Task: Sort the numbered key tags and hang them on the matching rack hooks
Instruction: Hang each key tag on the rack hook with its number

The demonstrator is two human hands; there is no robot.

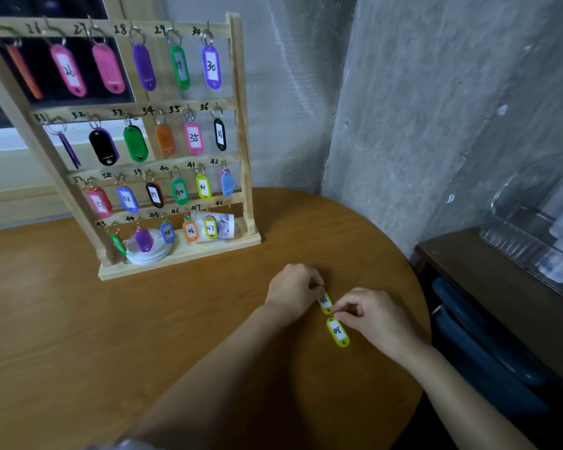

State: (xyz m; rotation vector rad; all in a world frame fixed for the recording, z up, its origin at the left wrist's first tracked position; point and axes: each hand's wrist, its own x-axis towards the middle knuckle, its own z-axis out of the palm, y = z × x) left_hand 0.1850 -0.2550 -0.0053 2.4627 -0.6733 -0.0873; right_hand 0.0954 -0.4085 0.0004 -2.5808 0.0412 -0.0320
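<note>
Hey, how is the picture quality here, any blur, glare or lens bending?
Head view: wide-angle bending leans the rack; the clear container at right is blurred; the upper yellow tag in the left hand and lower yellow tag in the right hand both read 48; light is dim, no strong glare.

1 wooden key rack (241,125): 4 rows, 6 numbered spots per row. Hanging key tags (211,66): 23 in total, 6 in the top row, 6 in the second, 6 in the third, 5 in the bottom. 2 yellow-green tags off the rack, both marked 48: upper 48 tag (325,302), lower 48 tag (337,331). 2 hands: left hand (293,292), right hand (371,316). 1 round wooden table (111,319). 1 paper cup (225,226) behind the rack. 1 clear plastic container (540,222).
</note>
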